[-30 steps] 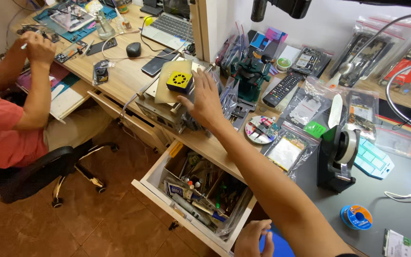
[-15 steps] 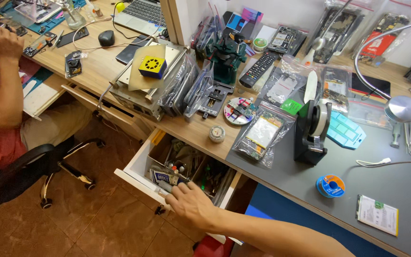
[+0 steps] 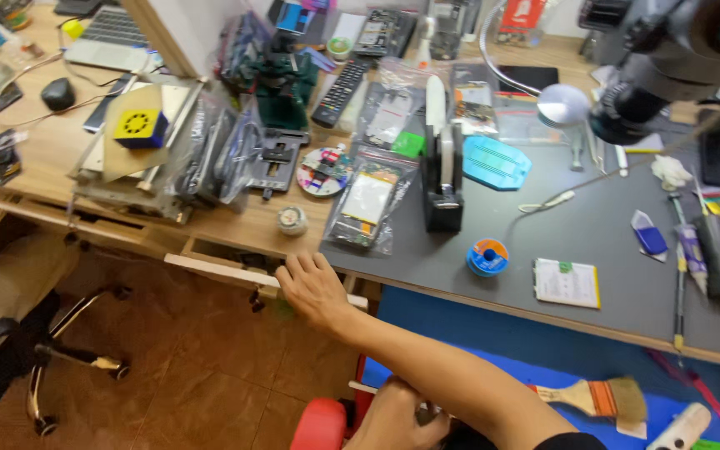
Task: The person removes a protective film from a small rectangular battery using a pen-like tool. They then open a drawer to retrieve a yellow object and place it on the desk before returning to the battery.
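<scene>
- Drawer sat nearly shut under the wooden desk, left hand flat on its white front, fingers spread, grasping nothing.
- Right hand rested clenched low by a red object; its contents could not be told.
- Fingertips risked pinching at the closing gap.

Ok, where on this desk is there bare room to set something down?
The grey mat is bare between the black tape dispenser, the blue solder spool and the white card. The wooden desk is crowded with bagged parts around the yellow cube. The left hand rests on the drawer front.
</scene>
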